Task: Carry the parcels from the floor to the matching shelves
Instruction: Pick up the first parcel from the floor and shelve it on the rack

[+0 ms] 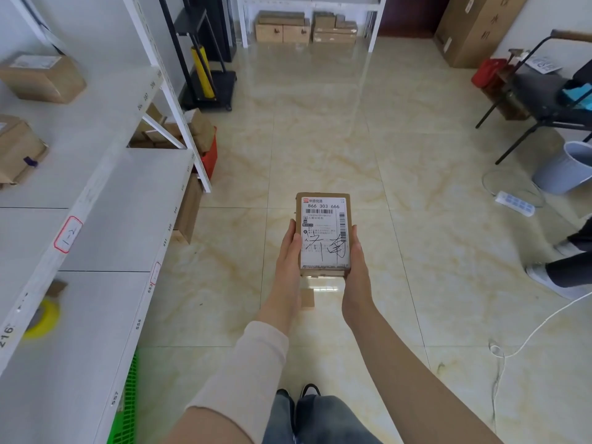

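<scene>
I hold a small flat brown parcel (323, 233) in front of me above the tiled floor, its white shipping label with a barcode and handwritten marks facing up. My left hand (290, 254) grips its left edge and my right hand (355, 261) grips its right edge. White metal shelves (105, 193) run along my left; several brown parcels (41, 78) lie on the upper level, and a red-framed tag (68, 234) marked 1-2 sits on the shelf edge. A small brown box (307, 298) lies on the floor under my hands.
A yellow tape roll (43, 318) rests on the near shelf. Red (209, 158) and green (126, 398) crates sit under the shelves. More cartons (306, 27) stand at the far shelf. A chair (544, 94), bucket (567, 168), power strip (515, 203), cable and another person's feet (557, 280) are at right.
</scene>
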`<state>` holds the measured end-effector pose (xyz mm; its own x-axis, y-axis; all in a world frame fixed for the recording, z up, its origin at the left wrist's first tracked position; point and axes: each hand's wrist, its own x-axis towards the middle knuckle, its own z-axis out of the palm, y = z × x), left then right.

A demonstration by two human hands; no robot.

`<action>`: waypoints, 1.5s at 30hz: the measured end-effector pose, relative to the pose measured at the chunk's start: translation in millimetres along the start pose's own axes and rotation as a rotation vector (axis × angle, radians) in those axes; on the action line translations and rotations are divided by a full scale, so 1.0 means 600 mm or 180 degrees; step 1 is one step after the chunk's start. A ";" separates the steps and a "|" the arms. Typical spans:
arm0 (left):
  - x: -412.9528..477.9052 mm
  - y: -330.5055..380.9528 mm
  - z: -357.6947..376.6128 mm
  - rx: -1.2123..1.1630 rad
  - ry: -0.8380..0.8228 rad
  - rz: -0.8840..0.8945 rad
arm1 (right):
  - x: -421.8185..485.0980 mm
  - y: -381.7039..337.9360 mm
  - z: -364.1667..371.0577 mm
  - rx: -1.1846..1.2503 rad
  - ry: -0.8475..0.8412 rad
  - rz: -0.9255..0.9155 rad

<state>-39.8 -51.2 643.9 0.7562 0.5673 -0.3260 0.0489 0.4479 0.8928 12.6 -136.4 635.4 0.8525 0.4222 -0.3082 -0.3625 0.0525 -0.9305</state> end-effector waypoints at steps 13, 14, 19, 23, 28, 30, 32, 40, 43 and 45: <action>0.028 -0.091 0.002 0.0004 -0.0110 -0.0458 | 0.017 0.061 -0.046 -0.0039 0.0361 0.0464; 0.033 -0.100 0.004 0.0041 -0.0127 -0.0502 | 0.020 0.067 -0.051 -0.0039 0.0395 0.0491; 0.067 -0.121 0.040 0.0156 -0.0193 -0.0722 | 0.056 0.079 -0.090 -0.0012 0.0572 0.0530; 0.132 -0.145 0.106 0.0145 -0.0276 -0.0849 | 0.122 0.064 -0.145 -0.0111 0.0694 0.0571; 0.260 -0.178 0.236 0.0011 -0.0329 -0.0881 | 0.267 0.023 -0.252 -0.0069 0.0732 0.0589; 0.318 -0.180 0.303 0.0110 -0.0356 -0.0840 | 0.339 -0.012 -0.306 -0.0084 0.0617 0.0588; 0.377 -0.165 0.375 0.0212 -0.0397 -0.0826 | 0.411 -0.062 -0.356 -0.0145 0.0519 0.0607; 0.625 -0.078 0.577 0.0167 -0.0343 -0.0625 | 0.692 -0.242 -0.419 -0.0083 0.0388 0.0527; 0.729 -0.038 0.599 0.0199 -0.0274 -0.0521 | 0.798 -0.280 -0.398 -0.0088 0.0215 0.0476; 0.811 -0.017 0.606 0.0171 -0.0156 -0.0465 | 0.882 -0.300 -0.376 -0.0091 0.0141 0.0514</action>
<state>564.8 -30.9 589.5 0.7694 0.4639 -0.4391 0.1945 0.4847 0.8528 614.2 -126.4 595.1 0.8001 0.3826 -0.4620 -0.4857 -0.0388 -0.8732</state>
